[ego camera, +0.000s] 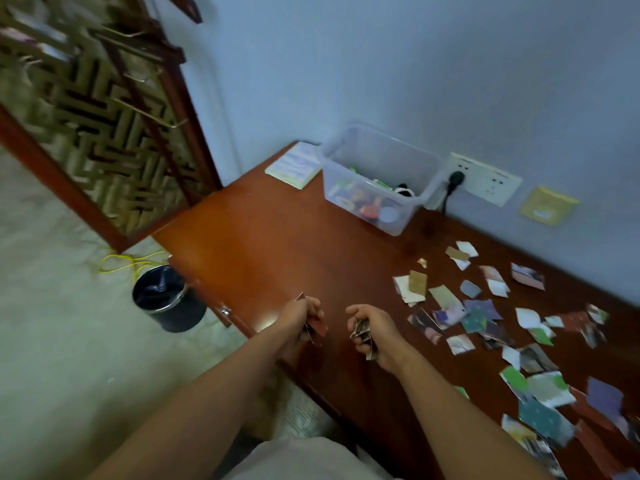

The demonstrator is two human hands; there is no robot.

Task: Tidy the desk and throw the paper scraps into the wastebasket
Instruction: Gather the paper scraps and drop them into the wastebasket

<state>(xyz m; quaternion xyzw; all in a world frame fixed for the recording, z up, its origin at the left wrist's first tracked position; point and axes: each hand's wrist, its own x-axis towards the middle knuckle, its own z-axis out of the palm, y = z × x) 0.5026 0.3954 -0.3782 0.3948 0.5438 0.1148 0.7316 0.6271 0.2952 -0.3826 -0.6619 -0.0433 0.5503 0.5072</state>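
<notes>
Both my hands hover over the front edge of the reddish wooden desk [263,237]. My left hand [303,315] grips a few paper scraps, one reddish piece sticking out below the fingers. My right hand [372,329] grips a small bunch of scraps too. Several more torn paper scraps [485,317] lie scattered over the right part of the desk. A dark round wastebasket [166,299] with a dark liner stands on the floor to the left of the desk, left of my left hand.
A clear plastic box [377,181] of small items stands at the back of the desk by the wall, a notepad [294,164] beside it. A wall socket [481,178] holds a black plug. A yellow cable [128,263] lies on the floor by a wooden lattice screen [104,116].
</notes>
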